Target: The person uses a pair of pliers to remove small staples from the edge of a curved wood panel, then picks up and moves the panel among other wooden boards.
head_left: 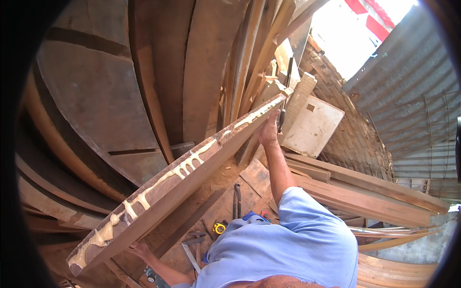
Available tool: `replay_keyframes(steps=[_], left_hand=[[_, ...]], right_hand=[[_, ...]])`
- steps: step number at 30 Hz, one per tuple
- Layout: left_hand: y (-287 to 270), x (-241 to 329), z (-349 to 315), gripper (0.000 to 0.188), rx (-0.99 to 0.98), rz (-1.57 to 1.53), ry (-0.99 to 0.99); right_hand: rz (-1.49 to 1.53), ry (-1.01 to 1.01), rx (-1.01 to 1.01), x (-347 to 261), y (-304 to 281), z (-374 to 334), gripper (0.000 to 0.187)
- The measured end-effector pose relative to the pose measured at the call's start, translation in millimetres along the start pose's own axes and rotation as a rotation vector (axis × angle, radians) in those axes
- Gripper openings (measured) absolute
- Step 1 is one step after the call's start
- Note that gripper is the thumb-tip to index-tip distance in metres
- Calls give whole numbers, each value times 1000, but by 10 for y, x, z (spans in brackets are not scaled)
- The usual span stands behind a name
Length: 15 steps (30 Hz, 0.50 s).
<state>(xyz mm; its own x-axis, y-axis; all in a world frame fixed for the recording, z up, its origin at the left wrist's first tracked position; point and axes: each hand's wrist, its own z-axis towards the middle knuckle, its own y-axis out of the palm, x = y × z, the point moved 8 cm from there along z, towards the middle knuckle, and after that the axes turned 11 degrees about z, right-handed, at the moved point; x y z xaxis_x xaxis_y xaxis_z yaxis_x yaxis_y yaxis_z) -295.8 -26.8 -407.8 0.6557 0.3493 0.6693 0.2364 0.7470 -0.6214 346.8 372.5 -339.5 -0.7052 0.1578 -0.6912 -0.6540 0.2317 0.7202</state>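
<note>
A long, thick wooden board point(192, 180) slants across the view from lower left to upper right. Pale yellow glue point(185, 168) runs along its upper edge in a thick bead, with drips down the side. My right hand point(270, 129) grips the far end, its fingers partly hidden by the wood. Beside that hand is a dark, slim tool with a handle point(282, 120), perhaps a clamp; I cannot tell whether the hand touches it. Near the lower left end, my left hand point(139, 249) holds the board from its underside, most fingers out of sight.
On the wooden surface below lie pincers point(237, 200), a yellow tape measure point(219, 227) and a metal square point(191, 257). A green power tool point(154, 277) is at the lower edge. Large wooden panels point(96, 96) lean at left; stacked planks point(365, 192) lie right, near a brick wall point(355, 120).
</note>
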Motion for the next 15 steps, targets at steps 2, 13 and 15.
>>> replay_keyframes(steps=[2,13,15], left_hand=[[13,61,-29,88,1,-1,-21],[58,305,59,84,17,43,82],[84,231,95,80,30,104,197]], right_hand=[[8,10,-6,-2,4,-17,69],[-27,9,-4,-42,-274,34,75],[-20,14,-18,-55,-303,33,83]])
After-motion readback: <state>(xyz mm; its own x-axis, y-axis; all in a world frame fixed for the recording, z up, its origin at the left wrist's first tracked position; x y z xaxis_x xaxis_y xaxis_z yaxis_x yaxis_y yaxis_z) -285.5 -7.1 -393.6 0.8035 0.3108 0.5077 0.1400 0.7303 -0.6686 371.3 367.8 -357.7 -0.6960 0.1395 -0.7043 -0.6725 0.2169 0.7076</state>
